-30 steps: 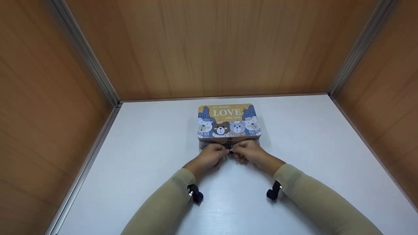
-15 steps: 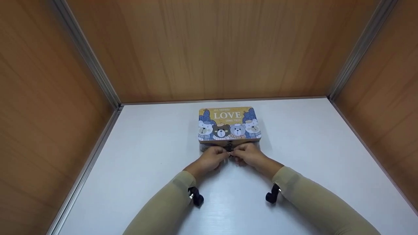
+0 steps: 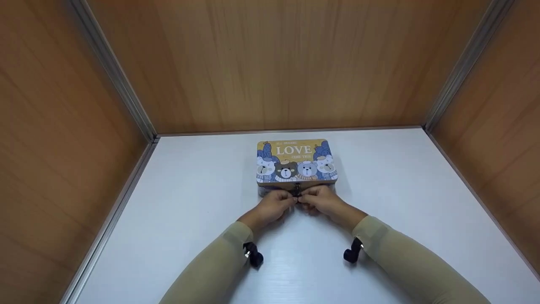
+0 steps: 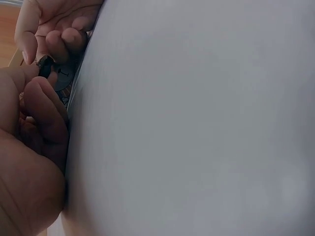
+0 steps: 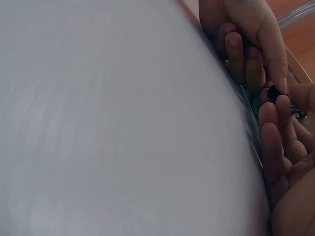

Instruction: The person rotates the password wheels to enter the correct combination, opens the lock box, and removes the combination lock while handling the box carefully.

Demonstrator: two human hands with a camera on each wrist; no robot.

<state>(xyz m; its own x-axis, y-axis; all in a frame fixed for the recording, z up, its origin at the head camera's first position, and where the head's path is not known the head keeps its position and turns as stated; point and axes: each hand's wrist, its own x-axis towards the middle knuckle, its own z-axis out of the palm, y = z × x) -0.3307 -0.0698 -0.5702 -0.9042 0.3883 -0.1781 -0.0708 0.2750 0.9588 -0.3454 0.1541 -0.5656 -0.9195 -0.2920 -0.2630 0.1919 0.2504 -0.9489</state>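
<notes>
A tin box (image 3: 295, 162) with bears and the word LOVE on its lid sits closed on the table. A dark metal clasp (image 3: 298, 188) hangs at the middle of its front. My left hand (image 3: 272, 205) pinches a small black piece (image 5: 273, 93) at the clasp's lower end between thumb and finger. From the other side my right hand (image 3: 327, 200) meets it, thumb and forefinger closed around the dark metal there. The fingertips of both hands nearly touch. The fingers hide most of the piece, so its exact kind cannot be told.
A white tabletop (image 3: 202, 181) surrounds the box. Wooden panels (image 3: 287, 63) with metal corner strips stand at the back and both sides. Black wrist cameras (image 3: 254, 255) hang from the sleeves.
The whole view has shifted slightly, so the box appears a little lower. Both hands stay at the clasp, with their fingertips slightly closer together and covering more of its lower end.
</notes>
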